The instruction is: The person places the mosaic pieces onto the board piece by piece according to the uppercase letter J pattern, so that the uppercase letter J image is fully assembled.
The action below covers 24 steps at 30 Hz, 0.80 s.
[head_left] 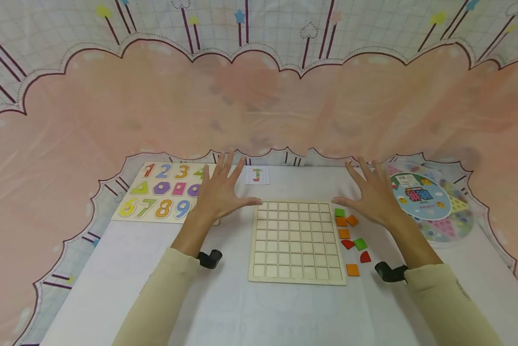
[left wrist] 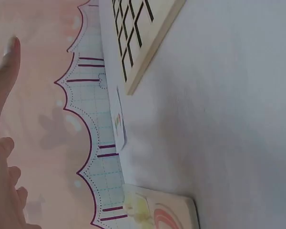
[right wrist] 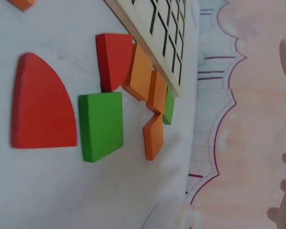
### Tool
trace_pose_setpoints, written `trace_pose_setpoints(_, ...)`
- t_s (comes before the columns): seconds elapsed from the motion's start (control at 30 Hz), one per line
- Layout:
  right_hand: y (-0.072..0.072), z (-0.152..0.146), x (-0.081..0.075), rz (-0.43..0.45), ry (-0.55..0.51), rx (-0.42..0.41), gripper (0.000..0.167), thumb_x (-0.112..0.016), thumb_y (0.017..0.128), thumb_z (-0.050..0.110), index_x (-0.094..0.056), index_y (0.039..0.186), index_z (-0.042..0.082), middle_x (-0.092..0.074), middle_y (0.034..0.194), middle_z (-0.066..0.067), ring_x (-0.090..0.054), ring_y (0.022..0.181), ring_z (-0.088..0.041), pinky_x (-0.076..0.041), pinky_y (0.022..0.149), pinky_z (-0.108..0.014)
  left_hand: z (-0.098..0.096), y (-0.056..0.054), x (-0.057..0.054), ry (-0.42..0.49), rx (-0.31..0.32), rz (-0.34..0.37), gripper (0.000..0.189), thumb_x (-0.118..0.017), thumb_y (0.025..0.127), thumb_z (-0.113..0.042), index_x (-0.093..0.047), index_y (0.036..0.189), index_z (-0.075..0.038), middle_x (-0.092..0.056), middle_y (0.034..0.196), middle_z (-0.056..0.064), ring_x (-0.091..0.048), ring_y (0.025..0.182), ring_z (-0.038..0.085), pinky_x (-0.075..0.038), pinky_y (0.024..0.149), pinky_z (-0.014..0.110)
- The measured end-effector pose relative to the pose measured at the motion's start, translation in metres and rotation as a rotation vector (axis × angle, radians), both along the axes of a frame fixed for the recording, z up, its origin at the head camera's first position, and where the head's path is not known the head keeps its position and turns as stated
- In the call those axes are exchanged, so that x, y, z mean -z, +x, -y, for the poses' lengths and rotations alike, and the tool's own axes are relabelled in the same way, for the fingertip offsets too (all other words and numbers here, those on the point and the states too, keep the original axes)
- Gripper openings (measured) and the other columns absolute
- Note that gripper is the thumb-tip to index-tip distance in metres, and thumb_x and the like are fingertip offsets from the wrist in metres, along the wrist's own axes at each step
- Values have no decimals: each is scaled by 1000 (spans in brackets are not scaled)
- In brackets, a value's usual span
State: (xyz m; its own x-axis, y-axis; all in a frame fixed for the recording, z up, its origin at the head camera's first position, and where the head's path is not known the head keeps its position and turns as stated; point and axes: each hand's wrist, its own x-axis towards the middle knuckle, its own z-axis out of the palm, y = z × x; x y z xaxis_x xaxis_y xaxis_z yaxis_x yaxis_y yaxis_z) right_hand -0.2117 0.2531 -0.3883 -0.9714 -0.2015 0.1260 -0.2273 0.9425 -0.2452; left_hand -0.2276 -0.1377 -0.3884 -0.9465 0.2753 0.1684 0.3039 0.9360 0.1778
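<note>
Both hands are held up with fingers spread and nothing in them. My left hand (head_left: 219,190) overlaps the right part of a wooden number puzzle (head_left: 155,218) in the head view, its thumb pointing toward the wooden grid board (head_left: 253,259). On the other side, my right hand (head_left: 371,194) is raised between the board and a round picture disc (head_left: 421,196). Along the board's right edge lie several small tiles: orange squares (head_left: 352,270), green squares (right wrist: 102,126) and red quarter-circles (right wrist: 43,105). The board's cells hold no tiles.
A small card (head_left: 257,175) with a coloured J-shaped pattern lies behind the board. Under the blue-centred disc is a larger patterned round sheet (head_left: 460,216). The white table (head_left: 224,312) ends at a curtain (head_left: 259,105) of pink and white cloth.
</note>
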Motion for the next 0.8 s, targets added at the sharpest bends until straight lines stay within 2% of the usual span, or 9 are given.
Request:
trace_pose_setpoints(0.13, 7, -1, 0, 79, -79, 5, 103, -65, 87, 67, -13, 166, 26, -9, 173, -18, -9, 154, -56, -12, 113, -86, -3, 8, 1, 44, 24, 58, 118, -62, 75, -85, -12, 166, -28, -3, 176, 5, -3, 164, 31, -7, 128, 69)
trace_pose_setpoints(0.3, 14, -4, -1, 178, -192, 3, 100, -64, 90, 65, -8, 165, 31, -9, 174, -17, -9, 154, -57, -18, 109, -88, -5, 16, 5, 66, 60, 127, 116, -60, 77, -84, -9, 166, -28, 2, 176, 2, -1, 164, 28, -9, 129, 65)
trace_pose_setpoints(0.5, 17, -8, 6, 281, -257, 33, 101, -65, 90, 63, -8, 166, 30, -14, 172, -22, -16, 154, -54, -22, 110, -85, -6, 28, 13, 93, 100, 192, 117, -65, 77, -80, -7, 165, -30, 1, 176, 2, -4, 164, 28, -13, 130, 63)
trace_pose_setpoints(0.67, 21, -9, 18, 347, -280, 63, 105, -68, 88, 63, -10, 166, 23, -23, 168, -24, -30, 149, -51, -35, 108, -78, -5, 38, 21, 126, 140, 267, 118, -71, 76, -76, -10, 166, -29, -4, 176, 5, -7, 163, 31, -15, 129, 63)
trace_pose_setpoints(0.8, 23, -8, 25, 360, -274, 46, 100, -68, 90, 58, -19, 164, 13, -35, 161, -26, -42, 139, -48, -45, 105, -71, -4, 45, 27, 159, 184, 329, 117, -76, 76, -70, -16, 165, -23, -8, 175, 6, -9, 163, 34, -17, 128, 66)
